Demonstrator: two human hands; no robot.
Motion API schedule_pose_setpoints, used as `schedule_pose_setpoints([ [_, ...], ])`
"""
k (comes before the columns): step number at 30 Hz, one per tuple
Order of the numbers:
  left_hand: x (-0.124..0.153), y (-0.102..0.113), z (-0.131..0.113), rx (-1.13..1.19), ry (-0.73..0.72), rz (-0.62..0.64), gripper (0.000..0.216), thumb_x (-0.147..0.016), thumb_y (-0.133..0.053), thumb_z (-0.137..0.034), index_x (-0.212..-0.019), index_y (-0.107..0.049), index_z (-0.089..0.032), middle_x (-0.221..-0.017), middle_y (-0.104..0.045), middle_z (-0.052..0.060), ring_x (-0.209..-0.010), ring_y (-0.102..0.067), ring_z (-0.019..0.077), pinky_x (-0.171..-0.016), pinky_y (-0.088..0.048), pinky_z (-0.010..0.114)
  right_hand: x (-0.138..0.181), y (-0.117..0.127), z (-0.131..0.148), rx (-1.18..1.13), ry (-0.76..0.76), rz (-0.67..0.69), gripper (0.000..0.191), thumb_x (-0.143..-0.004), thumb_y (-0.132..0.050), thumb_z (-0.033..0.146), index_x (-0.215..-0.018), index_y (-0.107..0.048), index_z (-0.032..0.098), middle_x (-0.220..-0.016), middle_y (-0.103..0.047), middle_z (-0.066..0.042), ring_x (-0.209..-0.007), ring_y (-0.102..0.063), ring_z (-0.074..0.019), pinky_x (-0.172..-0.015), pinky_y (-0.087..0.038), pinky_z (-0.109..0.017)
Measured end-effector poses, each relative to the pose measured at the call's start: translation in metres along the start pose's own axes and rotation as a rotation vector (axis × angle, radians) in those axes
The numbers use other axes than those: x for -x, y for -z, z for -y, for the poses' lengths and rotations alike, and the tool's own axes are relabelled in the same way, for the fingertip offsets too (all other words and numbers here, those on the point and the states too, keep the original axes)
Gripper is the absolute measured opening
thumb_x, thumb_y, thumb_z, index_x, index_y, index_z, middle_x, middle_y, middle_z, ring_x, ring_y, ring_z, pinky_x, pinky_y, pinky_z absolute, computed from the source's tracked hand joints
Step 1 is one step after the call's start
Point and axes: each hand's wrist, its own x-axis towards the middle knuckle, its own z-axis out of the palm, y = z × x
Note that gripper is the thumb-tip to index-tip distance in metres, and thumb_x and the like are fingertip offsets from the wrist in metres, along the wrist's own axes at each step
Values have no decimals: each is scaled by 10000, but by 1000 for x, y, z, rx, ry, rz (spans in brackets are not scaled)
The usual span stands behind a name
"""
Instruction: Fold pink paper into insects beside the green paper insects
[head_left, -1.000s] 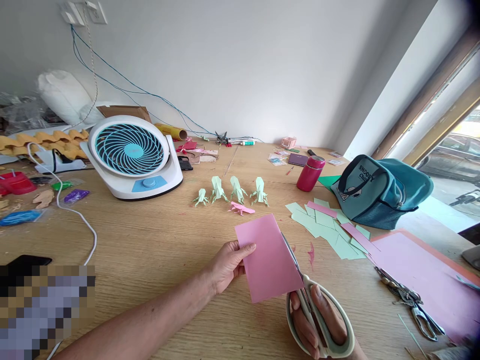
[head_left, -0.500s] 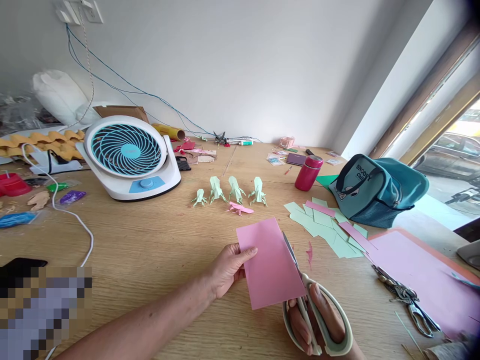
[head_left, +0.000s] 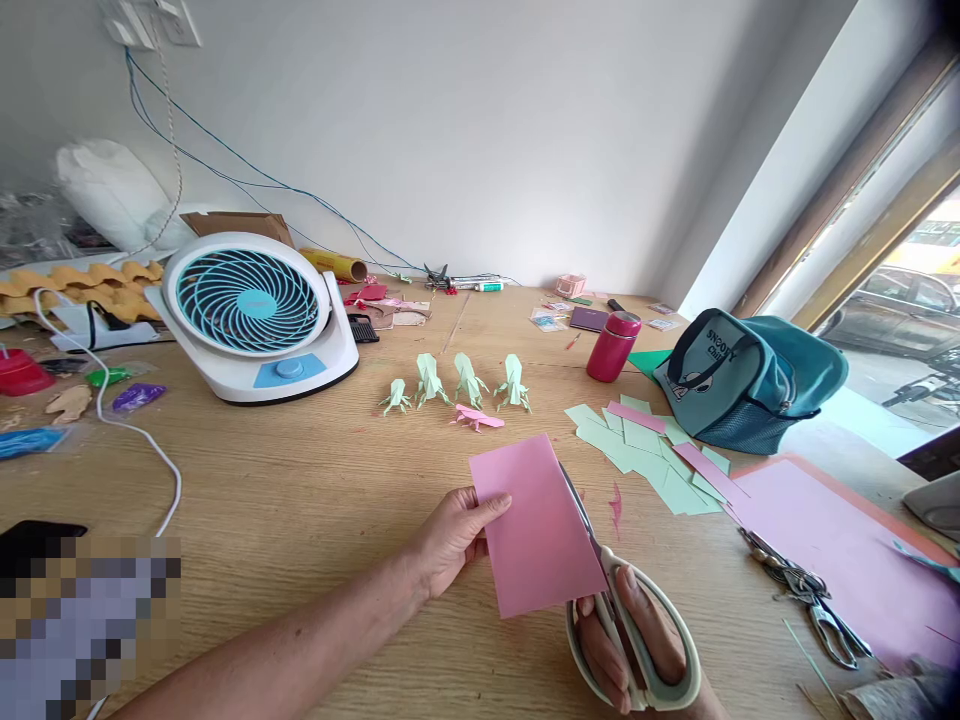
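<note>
My left hand (head_left: 454,536) pinches the left edge of a pink paper sheet (head_left: 536,522), holding it just above the wooden table (head_left: 300,500). My right hand (head_left: 634,645) grips white-handled scissors (head_left: 626,625), fingers through the loops. The blades run along the sheet's right edge, partly hidden behind the paper. Beyond the sheet stand several pale green folded paper figures (head_left: 465,383) and a small pink one (head_left: 474,417).
Cut green and pink strips (head_left: 652,452) lie right of the sheet. A large pink sheet (head_left: 847,555), keys (head_left: 810,595), teal bag (head_left: 742,380) and red bottle (head_left: 611,346) are on the right. A white fan (head_left: 255,318) with its cable stands at the left.
The pink sheet and scissors shifted slightly toward me; the view drifted a little. Both hands keep their grips.
</note>
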Motion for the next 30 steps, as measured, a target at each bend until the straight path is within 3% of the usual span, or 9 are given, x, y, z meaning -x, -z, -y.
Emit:
schedule_pose_setpoints([
  [10,3,-1,4,-31,4,40,385,-701,-824,-370,-967,-736,-106,-900,-751,112,-802,-669,177,-738,-516,276,-1,-2,7,186,10,25,632,-967,-280,631,-583,-576,227,-433,-448,-8,-413,-354,-142,-443,-289,-317],
  [16,3,-4,3,-12,5,26,382,-688,-835,-361,-953,-735,-105,-894,-748,105,-774,-659,162,-730,-520,270,-3,13,-8,108,23,41,610,-956,-328,640,-636,-579,186,-404,-446,24,-345,-332,-87,-395,-288,-257],
  [19,4,-4,3,-18,2,27,388,-694,-831,-363,-962,-733,-101,-915,-747,112,-795,-661,165,-745,-518,271,-5,19,-13,123,-7,47,659,-947,-314,663,-558,-549,186,-382,-427,22,-324,-316,-76,-373,-270,-249],
  [23,4,-4,4,-32,-9,25,397,-701,-825,-372,-973,-733,-98,-934,-747,116,-794,-661,164,-736,-519,269,-5,13,-5,180,22,101,668,-967,-290,629,-517,-528,195,-389,-435,9,-349,-333,-90,-390,-267,-264],
  [30,5,-4,6,-29,0,51,351,-721,-812,-371,-941,-739,-108,-896,-747,98,-776,-663,156,-718,-524,260,0,-3,11,211,-22,22,641,-986,-249,594,-576,-551,204,-461,-462,-11,-437,-397,-132,-477,-281,-301],
])
